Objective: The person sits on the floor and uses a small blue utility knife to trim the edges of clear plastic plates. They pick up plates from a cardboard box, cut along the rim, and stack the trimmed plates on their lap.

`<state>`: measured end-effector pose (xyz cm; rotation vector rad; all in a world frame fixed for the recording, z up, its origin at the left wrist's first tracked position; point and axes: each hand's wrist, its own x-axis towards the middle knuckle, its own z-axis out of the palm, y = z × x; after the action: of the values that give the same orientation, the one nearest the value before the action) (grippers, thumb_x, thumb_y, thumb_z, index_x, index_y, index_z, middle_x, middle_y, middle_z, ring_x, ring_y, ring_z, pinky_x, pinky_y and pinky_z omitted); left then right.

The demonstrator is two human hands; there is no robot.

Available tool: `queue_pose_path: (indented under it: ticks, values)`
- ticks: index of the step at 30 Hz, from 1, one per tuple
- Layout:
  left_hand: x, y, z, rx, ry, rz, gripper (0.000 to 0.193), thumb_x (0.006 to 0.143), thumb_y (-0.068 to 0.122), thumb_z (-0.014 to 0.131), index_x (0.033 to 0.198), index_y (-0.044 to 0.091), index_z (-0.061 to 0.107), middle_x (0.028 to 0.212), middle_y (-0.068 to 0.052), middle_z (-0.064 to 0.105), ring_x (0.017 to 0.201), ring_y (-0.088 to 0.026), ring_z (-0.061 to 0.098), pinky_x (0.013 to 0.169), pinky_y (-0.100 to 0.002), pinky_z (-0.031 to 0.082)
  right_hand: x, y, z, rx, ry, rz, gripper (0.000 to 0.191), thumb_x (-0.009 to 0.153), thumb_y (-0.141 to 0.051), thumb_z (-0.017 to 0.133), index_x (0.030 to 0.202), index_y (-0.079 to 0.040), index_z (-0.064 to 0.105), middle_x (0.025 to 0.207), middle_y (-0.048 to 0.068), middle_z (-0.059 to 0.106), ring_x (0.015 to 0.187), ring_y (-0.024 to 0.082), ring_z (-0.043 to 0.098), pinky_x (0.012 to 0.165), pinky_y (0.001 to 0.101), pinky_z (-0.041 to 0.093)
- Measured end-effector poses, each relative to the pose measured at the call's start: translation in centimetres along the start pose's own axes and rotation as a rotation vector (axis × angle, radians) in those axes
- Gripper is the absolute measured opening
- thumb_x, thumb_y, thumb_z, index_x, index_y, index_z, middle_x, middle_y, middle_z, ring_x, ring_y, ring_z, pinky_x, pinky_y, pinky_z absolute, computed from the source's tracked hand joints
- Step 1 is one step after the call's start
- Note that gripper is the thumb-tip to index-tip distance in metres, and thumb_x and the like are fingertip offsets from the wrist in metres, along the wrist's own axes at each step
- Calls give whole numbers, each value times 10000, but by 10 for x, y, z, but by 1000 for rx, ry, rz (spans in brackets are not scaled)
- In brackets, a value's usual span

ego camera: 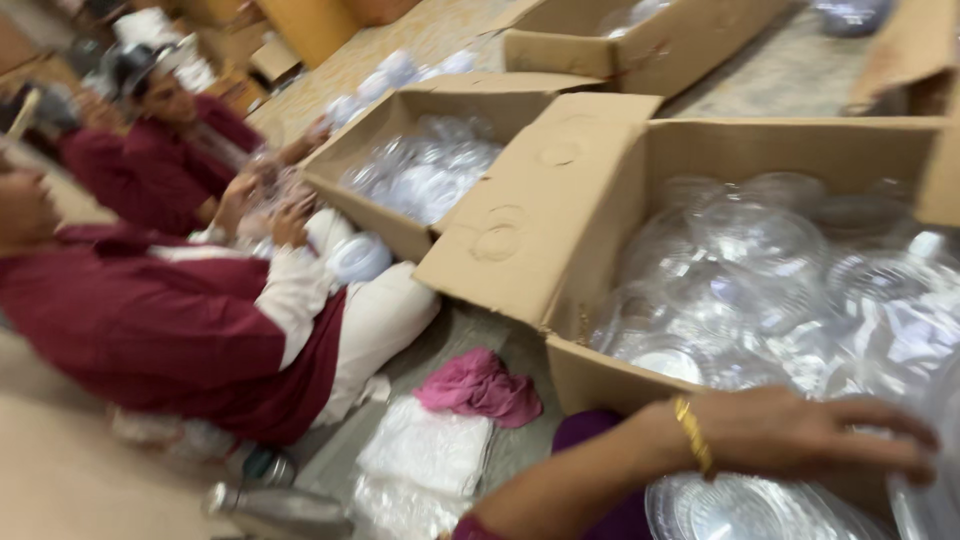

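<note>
One of the person's own hands (800, 435), with a gold bangle (692, 433) at the wrist, reached in from the lower edge, fingers spread and palm down; which hand it was could not be told, and the other was out of view. It hovered over a stack of clear plastic lids (740, 505) at the bottom of the frame, gripping nothing that showed, though blur hid whether the fingertips touched the lids at the right. Just beyond it stood an open cardboard box (560, 200) filled with more clear plastic lids (770, 280). A second box (400, 110) of the same ware sat further left. On the floor lay a pink cloth (480, 385) beside a white plastic bag (425, 450). Two co-workers in maroon clothing (150, 320) sat at the left, their hands busy with lids near that second box.
</note>
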<state>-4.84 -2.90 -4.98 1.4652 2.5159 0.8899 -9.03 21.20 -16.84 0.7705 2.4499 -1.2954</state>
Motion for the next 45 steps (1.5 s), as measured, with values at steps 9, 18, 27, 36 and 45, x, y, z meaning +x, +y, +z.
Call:
queue_pose_path:
  ticks: [9, 18, 27, 36, 45]
  values:
    - [-43, 51, 49, -409, 331, -22, 183, 1098, 49, 472, 1164, 133, 621, 1624, -167, 437, 1373, -296, 598, 1076, -359, 569, -43, 81, -2, -42, -14, 161, 316, 965, -338, 744, 1083, -45, 746, 875, 131, 746, 747, 167, 683, 733, 342, 532]
    - [-55, 69, 116, -1041, 387, -428, 853, 968, 586, 551, 1596, 81, 273, 1644, -164, 331, 1557, -312, 280, 1253, -427, 233, -124, 136, -40, 267, 61, -197, 379, 921, -377, 724, 1069, -32, 776, 830, 105, 761, 756, 155, 674, 749, 341, 550]
    - [-74, 132, 118, -1546, 709, -497, 728, 1008, 537, 498, 1594, 142, 321, 1581, -197, 411, 1428, -342, 487, 1124, -517, 488, -214, 99, -95, 174, 113, -492, 349, 893, -224, 779, 1179, -32, 724, 890, 30, 755, 770, 59, 643, 692, 222, 528]
    - [-71, 155, 120, -1381, 852, -500, 728, 1065, 490, 498, 1616, 34, 364, 1395, -218, 591, 1229, -234, 601, 1079, -393, 501, -240, 94, -91, 238, 273, -522, 298, 1016, -231, 729, 1171, 23, 723, 923, 43, 743, 800, 63, 647, 712, 210, 517]
    - [-77, 165, 136, -1277, 763, -440, 898, 975, 582, 643, 1624, 65, 298, 1666, -181, 337, 1555, -303, 345, 1266, -450, 336, -233, 109, -74, 307, 513, -733, 274, 1129, -170, 737, 1197, 83, 656, 1006, 37, 659, 888, 83, 572, 838, 212, 472]
